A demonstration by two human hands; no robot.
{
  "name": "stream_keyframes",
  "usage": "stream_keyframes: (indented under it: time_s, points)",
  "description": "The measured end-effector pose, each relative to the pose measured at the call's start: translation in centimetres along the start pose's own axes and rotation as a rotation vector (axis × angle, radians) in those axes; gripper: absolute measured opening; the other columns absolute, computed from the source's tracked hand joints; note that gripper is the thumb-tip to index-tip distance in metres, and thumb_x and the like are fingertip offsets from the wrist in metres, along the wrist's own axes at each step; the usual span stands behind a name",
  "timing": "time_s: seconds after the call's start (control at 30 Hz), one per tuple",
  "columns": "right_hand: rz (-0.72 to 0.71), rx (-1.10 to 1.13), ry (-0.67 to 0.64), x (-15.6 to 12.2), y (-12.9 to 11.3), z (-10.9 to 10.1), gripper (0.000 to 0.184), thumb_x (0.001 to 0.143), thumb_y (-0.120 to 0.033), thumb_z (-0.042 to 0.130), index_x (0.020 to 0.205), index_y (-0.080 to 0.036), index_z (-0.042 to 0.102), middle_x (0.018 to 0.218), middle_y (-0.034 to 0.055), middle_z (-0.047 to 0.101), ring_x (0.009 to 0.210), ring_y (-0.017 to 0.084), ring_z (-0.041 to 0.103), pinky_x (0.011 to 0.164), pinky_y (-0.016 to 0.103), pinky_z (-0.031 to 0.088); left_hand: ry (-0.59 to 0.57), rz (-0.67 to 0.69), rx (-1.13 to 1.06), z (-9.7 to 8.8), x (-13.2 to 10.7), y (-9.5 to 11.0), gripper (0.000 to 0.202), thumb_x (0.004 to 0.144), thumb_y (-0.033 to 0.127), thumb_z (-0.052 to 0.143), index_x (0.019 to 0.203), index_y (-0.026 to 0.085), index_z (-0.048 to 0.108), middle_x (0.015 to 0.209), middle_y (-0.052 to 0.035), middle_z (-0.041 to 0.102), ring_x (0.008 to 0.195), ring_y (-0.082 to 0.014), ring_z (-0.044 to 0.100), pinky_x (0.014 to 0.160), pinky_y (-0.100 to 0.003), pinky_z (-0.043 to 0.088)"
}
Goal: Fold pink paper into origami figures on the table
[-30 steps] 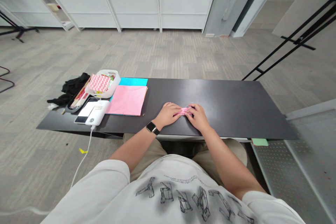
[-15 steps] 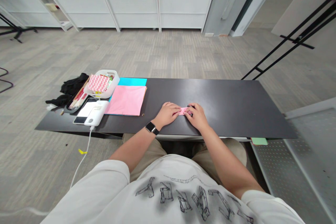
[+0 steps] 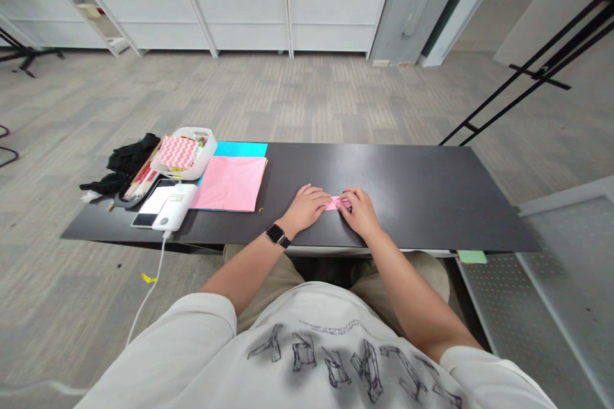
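A small folded piece of pink paper (image 3: 336, 203) lies on the dark table (image 3: 432, 198) near its front edge. My left hand (image 3: 306, 206), with a black watch on the wrist, rests on the paper's left end with curled fingers pressing it down. My right hand (image 3: 361, 211) covers the right end, fingertips pinched on the fold. Only a short strip of pink shows between the two hands.
At the table's left lie a pink sheet (image 3: 230, 183) over a cyan sheet (image 3: 242, 149), a white basket (image 3: 185, 153) with patterned paper, a pencil case (image 3: 137, 182), a phone (image 3: 149, 206), a white power bank (image 3: 175, 206) with cable, and black cloth (image 3: 127, 160). A green note (image 3: 472, 257) sticks out below the right front edge.
Both hands stay on the pink paper with small finger shifts. The view has drifted slightly, so the table's things sit a little further left.
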State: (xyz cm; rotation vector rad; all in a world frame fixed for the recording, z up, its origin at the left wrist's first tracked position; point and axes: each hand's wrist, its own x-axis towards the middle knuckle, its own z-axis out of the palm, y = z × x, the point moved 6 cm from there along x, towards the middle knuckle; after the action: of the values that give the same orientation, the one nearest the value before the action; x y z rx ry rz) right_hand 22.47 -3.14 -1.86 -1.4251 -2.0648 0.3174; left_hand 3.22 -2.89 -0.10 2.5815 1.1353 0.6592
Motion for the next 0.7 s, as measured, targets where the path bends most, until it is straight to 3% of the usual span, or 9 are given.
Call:
stream_keyframes:
  time_s: [0.37,0.57,0.7]
  points:
    - [0.001,-0.055,-0.005,-0.1,0.1,0.4,0.029,0.098,-0.038,0.068,0.125,-0.026,0.072,0.137,0.0143,0.065,0.133,0.035,0.060,0.117,0.055,0.049,-0.032,0.092,0.024,0.2,-0.3,0.6,0.036,0.102,0.013,0.055,0.119,0.032,0.081,0.133,-0.0010,0.078,0.124,-0.0212,0.067,0.129,-0.052,0.035]
    - [0.051,-0.162,-0.026,-0.2,0.3,0.9,0.045,0.099,-0.044,0.068,0.140,-0.025,0.068,0.158,0.0174,0.054,0.157,0.045,0.040,0.129,0.075,0.025,-0.012,0.089,0.024,-0.3,-0.4,1.3,0.035,0.095,0.012,0.059,0.115,0.031,0.082,0.132,-0.0019,0.078,0.125,-0.0235,0.066,0.129,-0.055,0.034]
    - [0.077,-0.129,-0.045,-0.1,0.9,0.8,0.050,0.098,-0.045,0.069,0.144,-0.024,0.066,0.163,0.0189,0.053,0.153,0.043,0.046,0.126,0.069,0.036,-0.011,0.073,0.013,-0.6,-0.4,1.7,0.029,0.097,0.018,0.060,0.111,0.030,0.082,0.129,-0.0037,0.078,0.124,-0.0245,0.066,0.129,-0.057,0.034]
